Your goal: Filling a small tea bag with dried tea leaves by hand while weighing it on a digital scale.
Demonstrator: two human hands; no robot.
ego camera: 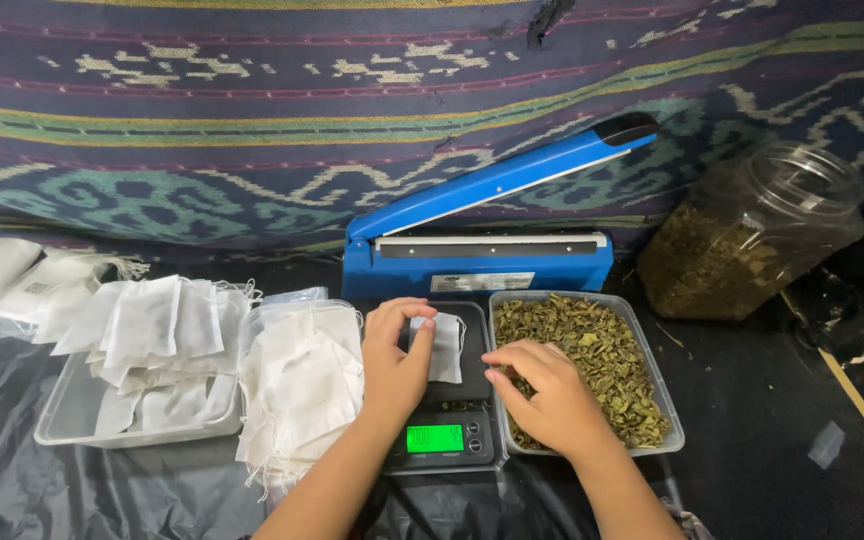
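My left hand (395, 362) rests on a small black digital scale (442, 440) with a lit green display, its fingers holding a small white filter bag (445, 347) on the weighing plate. My right hand (544, 393) reaches into a clear plastic tray (664, 400) of dried green-brown leaves (592, 350), fingers bent and pinched among the leaves at the tray's left side.
A blue heat sealer (482, 245) with its arm raised stands behind the scale. A clear jar (752, 230) of dried leaves lies tilted at right. Left of the scale sit a tub of white bags (302, 385) and a tray of bags (147, 350). Black sheeting covers the table.
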